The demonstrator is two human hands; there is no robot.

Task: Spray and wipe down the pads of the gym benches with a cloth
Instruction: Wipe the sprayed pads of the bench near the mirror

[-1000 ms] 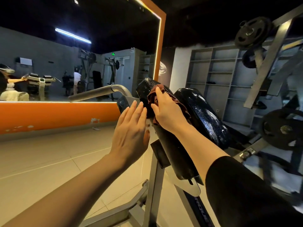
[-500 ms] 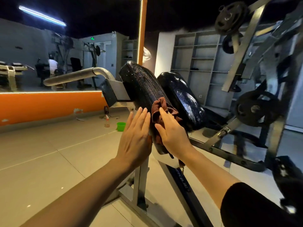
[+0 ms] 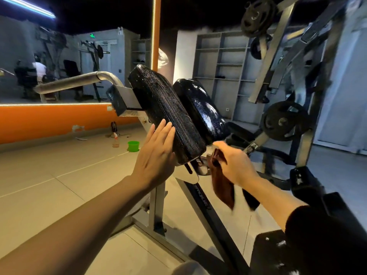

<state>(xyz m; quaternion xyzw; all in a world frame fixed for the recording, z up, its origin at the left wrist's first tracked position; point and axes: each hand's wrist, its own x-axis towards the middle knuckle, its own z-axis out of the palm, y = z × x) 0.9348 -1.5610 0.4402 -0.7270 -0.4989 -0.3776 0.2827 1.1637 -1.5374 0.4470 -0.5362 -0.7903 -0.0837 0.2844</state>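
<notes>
A single wide-angle view, worn on the person's head, looks forward and slightly down along both outstretched forearms. It sits close to the two glossy black padded bench cushions (image 3: 168, 114), which fill the centre at arm's length. The pale tiled floor (image 3: 49, 175) spreads below, the mirrored wall with an orange band (image 3: 49, 120) lies far left, and edges bend outward.

I see a tiled floor (image 3: 59, 185). On it stand the bench frame (image 3: 156, 207), a green cup (image 3: 133, 146) and, just beside it, a small bottle (image 3: 115, 141). A cable (image 3: 121, 134) lies near the orange wall.
</notes>
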